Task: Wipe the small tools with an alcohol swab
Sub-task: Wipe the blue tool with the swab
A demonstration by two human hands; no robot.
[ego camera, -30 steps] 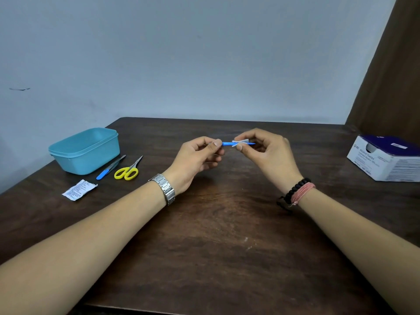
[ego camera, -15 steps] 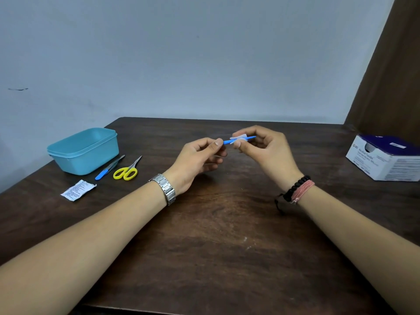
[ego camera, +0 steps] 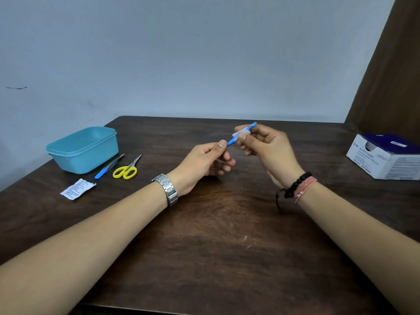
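Above the middle of the table, my left hand [ego camera: 204,161] pinches the lower end of a slim blue-handled tool [ego camera: 231,141], which tilts up to the right. My right hand [ego camera: 266,148] pinches a white alcohol swab [ego camera: 238,133] folded around the tool's blue handle, whose tip sticks out past my fingers. To the left lie another blue-handled tool [ego camera: 103,172], yellow-handled scissors [ego camera: 127,170] and a torn white swab packet [ego camera: 76,189].
A teal plastic tub [ego camera: 84,148] stands at the table's back left, behind the scissors. A white and purple box of alcohol swabs [ego camera: 386,158] sits at the right edge. A wall rises just behind the dark wooden table [ego camera: 216,246].
The tool has tilted from level to steeply up to the right. My right hand has risen with the swab along the handle; my left hand has dropped a little.
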